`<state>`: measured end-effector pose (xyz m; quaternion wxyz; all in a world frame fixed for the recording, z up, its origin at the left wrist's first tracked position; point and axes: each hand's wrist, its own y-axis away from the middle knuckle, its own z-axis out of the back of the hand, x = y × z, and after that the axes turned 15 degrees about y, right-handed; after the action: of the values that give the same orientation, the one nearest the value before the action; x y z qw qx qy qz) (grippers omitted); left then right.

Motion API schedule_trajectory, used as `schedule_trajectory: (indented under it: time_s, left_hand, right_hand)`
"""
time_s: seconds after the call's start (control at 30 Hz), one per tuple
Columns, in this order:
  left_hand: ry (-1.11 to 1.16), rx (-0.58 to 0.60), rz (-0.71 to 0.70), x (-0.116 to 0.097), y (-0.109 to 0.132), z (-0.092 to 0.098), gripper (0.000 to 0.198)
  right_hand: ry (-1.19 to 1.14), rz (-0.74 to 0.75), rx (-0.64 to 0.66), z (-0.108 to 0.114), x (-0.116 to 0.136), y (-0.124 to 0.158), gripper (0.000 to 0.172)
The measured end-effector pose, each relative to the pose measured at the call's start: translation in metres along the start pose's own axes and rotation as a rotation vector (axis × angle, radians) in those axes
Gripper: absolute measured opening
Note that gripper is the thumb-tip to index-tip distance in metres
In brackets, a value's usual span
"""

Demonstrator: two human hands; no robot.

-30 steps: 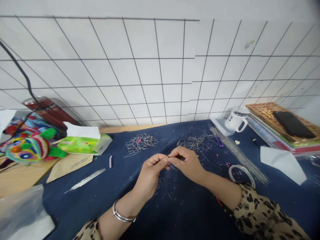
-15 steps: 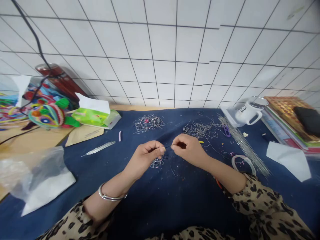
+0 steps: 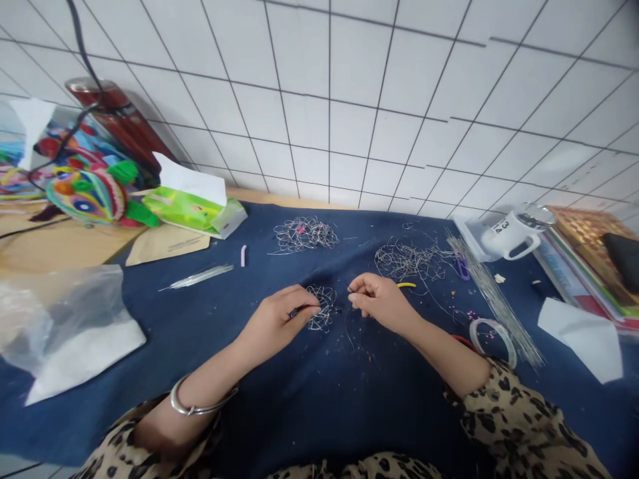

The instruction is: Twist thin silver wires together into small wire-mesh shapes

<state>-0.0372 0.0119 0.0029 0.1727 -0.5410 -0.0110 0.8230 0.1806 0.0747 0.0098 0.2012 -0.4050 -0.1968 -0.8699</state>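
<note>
My left hand (image 3: 283, 319) is pinched closed at the left edge of a small tangle of thin wire loops (image 3: 323, 309); what lies between its fingertips is too small to name. To the right, my right hand (image 3: 382, 301) has thumb and fingers pressed together, and what they hold, if anything, cannot be made out. The hands are apart. Behind them on the dark blue cloth (image 3: 299, 412) are a wire pile with a pink bit (image 3: 307, 234) and a looser wire pile (image 3: 412, 258). A yellow piece (image 3: 406, 285) lies behind my right wrist.
Straight wires (image 3: 499, 303), a clear ring spool (image 3: 493, 338), a white mug (image 3: 514, 233) and stacked books (image 3: 589, 253) are at the right. At the left are a plastic bag (image 3: 84, 339), a green packet (image 3: 190, 209), a bundle of thin wires (image 3: 200, 277) and a colourful stuffed toy (image 3: 87, 196).
My hands have moved farther apart, the left one leftward, uncovering more of the small wire tangle. The head view has tilted and shifted slightly.
</note>
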Motion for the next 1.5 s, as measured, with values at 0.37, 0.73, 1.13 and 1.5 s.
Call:
schedule_trajectory:
  time_s: [0.37, 0.73, 1.13, 1.5]
  left_hand:
    - [-0.294, 0.204, -0.17, 0.005, 0.008, 0.008, 0.016]
    - [-0.655, 0.355, -0.369, 0.013, 0.007, -0.022, 0.022]
    - [-0.317, -0.127, -0.237, 0.018, 0.008, -0.013, 0.018]
    - [-0.181, -0.321, -0.062, 0.012, 0.006, -0.01, 0.01]
  right_hand:
    - [-0.059, 0.019, 0.082, -0.017, -0.022, -0.005, 0.009]
    - [-0.085, -0.002, 0.124, -0.015, -0.027, -0.011, 0.008]
    - [0.004, 0.061, 0.036, -0.017, -0.026, -0.005, 0.023]
    - [0.018, 0.065, 0.02, -0.019, -0.012, -0.008, 0.018]
